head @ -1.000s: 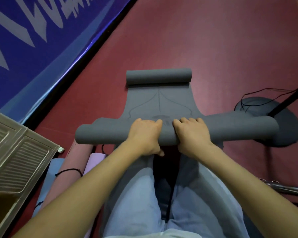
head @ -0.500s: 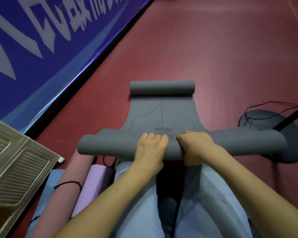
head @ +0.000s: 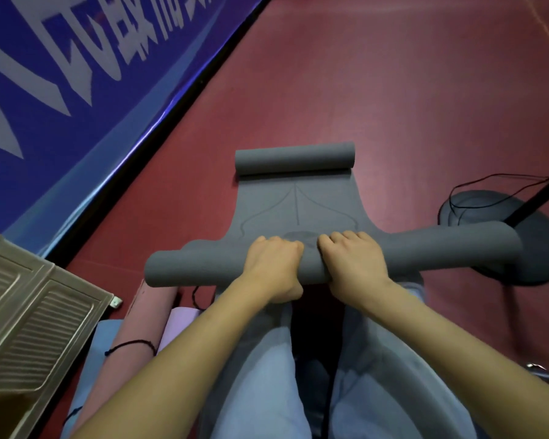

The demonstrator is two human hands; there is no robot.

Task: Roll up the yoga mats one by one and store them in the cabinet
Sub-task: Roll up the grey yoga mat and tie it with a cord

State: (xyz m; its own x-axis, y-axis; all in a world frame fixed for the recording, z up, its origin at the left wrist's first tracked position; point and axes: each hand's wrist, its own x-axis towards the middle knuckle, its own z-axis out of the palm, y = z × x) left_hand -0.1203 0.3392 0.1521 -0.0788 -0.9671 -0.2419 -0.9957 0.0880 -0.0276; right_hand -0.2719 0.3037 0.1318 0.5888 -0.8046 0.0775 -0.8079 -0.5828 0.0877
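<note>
from the head view, the left hand [head: 274,267] and right hand [head: 354,264] sit side by side, fingers curled over the middle of the near roll of the grey rubber yoga mat [head: 298,213] on the dark red floor [head: 393,90]. the roll's long axis runs left to right across the knees, both hands equally near. the unrolled stretch lies straight ahead, ending in a curled far end [head: 293,157], so i judge the push goes forward.
</note>
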